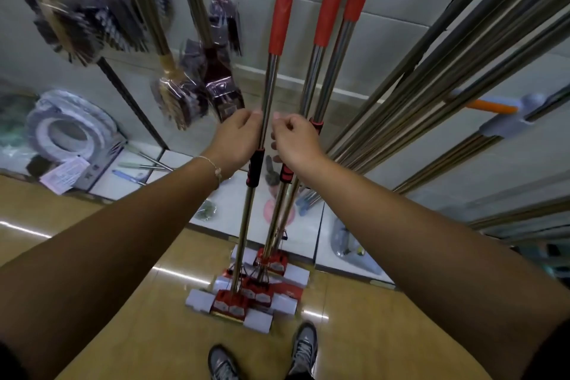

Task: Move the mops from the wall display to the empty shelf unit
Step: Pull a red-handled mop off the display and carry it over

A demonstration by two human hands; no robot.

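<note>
While the left hand (239,136) is curled round the steel shaft of the front mop (269,86), just above its black collar, the right hand (293,139) is curled just beside it; whether it holds anything cannot be determined. Recommended: grip firmly and lift straight, clear of the two neighbouring mops (311,83). The front mop stands near-upright, head on the floor (46,203) below the hands.

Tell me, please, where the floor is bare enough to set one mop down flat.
Bare wooden floor lies left of the mop heads, between the white ledge and the shoes; another patch lies right of them. The ledge is crowded with packets, and the pole bundle fills the right wall.
</note>
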